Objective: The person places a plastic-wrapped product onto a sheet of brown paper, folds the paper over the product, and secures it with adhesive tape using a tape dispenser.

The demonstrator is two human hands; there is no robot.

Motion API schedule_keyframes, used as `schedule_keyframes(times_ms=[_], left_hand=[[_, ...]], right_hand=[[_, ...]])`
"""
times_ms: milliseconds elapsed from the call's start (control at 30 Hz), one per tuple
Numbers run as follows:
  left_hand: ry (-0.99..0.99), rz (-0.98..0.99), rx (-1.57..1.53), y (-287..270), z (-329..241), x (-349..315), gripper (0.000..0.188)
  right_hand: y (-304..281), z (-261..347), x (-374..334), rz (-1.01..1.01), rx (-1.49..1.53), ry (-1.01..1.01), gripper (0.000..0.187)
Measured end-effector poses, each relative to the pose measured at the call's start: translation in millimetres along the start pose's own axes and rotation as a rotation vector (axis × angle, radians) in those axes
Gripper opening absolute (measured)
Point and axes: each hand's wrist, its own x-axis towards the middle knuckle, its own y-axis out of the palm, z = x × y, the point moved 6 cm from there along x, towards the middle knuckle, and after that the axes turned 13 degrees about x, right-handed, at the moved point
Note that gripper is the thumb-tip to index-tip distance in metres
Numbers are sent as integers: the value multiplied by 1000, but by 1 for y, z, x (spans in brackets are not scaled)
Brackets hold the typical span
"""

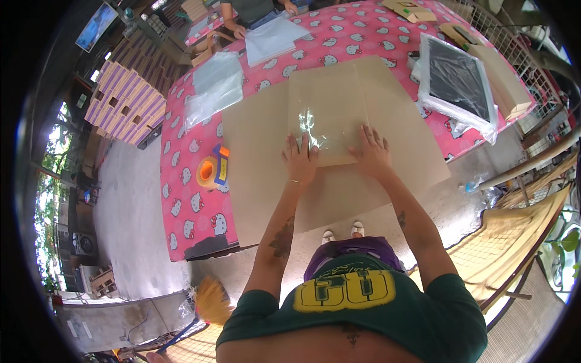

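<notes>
while both hands lie flat, fingers spread, no grip closed on anything, my left hand [299, 162] and right hand [373, 154] press a smooth tan cardboard sheet [327, 115] on the table [181, 199]. i judge its crinkly clear plastic film [311, 127] could slip or wrinkle under uneven pressure.

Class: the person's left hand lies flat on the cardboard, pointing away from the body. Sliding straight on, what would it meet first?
The left hand would most likely first meet the crinkled clear plastic lying just ahead of its fingers.
</notes>
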Motion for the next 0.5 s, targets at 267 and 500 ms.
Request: schedule_keyframes(times_ms=[267,500], left_hand=[[-374,-59,-1107,24,43,4,74],[-379,-136,-817,35,40,-8,75]], right_hand=[[20,-25,-12,-113,1004,186,71],[-15,-32,-23,-245,751,163,58]])
